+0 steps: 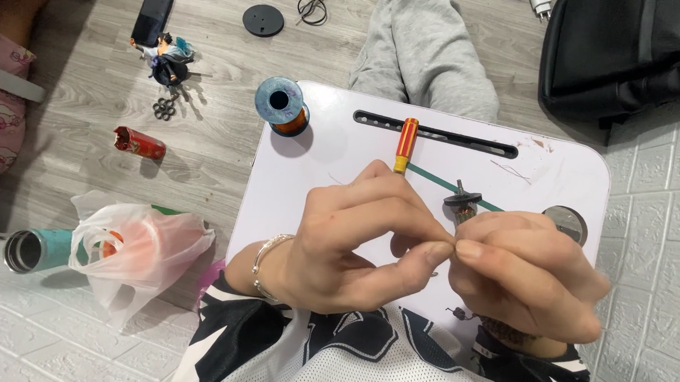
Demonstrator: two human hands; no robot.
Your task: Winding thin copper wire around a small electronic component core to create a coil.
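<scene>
Head view: over the white rounded tabletop [326,151], the left hand [353,238] and right hand [522,270] meet fingertip to fingertip, each pinched shut, probably on a fine strand too thin to make out. Just beyond the right hand, touching its knuckles, stands a small dark motor armature with copper windings [463,205], its shaft pointing away from the person. The right hand is nearer it. Farther off lie an orange-handled screwdriver with a green shaft [407,144] and, at the far left corner, a copper wire spool [282,107].
</scene>
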